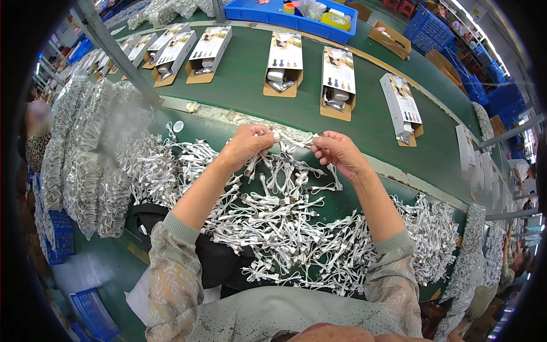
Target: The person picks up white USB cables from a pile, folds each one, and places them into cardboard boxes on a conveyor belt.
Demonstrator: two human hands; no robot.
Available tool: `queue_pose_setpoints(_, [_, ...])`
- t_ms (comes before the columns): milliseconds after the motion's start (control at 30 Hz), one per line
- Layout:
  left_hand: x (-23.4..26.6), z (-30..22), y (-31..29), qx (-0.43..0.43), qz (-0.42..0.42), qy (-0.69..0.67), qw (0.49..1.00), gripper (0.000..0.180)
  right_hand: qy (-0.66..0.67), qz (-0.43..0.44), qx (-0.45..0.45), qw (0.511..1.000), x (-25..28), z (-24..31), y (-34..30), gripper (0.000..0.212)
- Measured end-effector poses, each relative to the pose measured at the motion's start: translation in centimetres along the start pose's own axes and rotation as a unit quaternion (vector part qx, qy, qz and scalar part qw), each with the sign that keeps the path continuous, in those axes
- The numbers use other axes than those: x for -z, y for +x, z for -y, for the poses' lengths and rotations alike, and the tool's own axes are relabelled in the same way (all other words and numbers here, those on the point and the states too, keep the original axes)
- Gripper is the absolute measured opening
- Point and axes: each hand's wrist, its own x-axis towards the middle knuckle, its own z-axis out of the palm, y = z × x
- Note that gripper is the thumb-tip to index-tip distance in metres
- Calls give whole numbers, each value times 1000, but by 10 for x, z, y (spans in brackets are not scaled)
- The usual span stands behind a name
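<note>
Between my two hands stretches a short white USB cable [293, 141], tied in a bundle, just in front of the belt's near edge. My left hand [249, 146] pinches one end of it with closed fingers. The other end sits in the closed fingertips of my right hand [338, 153]. Right beneath both hands, a large heap of similar white cables [285, 225] covers the green worktop, spreading left and right around my forearms.
Beyond the hands runs a green conveyor belt [239, 91] with several open printed boxes [337, 71], showing white devices and silvery pouches inside. A blue tray [290, 20] stands behind it. Bagged cable bundles [85, 165] pile at left, near a slanting metal post [117, 54]. People are at both sides.
</note>
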Motion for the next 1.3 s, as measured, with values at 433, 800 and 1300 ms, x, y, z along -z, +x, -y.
queue_pose_setpoints(433, [-4,1,49,-126,-214,-94,964,14,-434,-295,551,649,32,-1,79,13])
queue_pose_setpoints(800, [63,4,122,-60,-360,-289,885,14,-717,-316,390,485,110,-9,114,9])
queue_pose_setpoints(1300, [25,9,208,36,-427,-488,761,16,-703,-248,283,604,63,12,33,7])
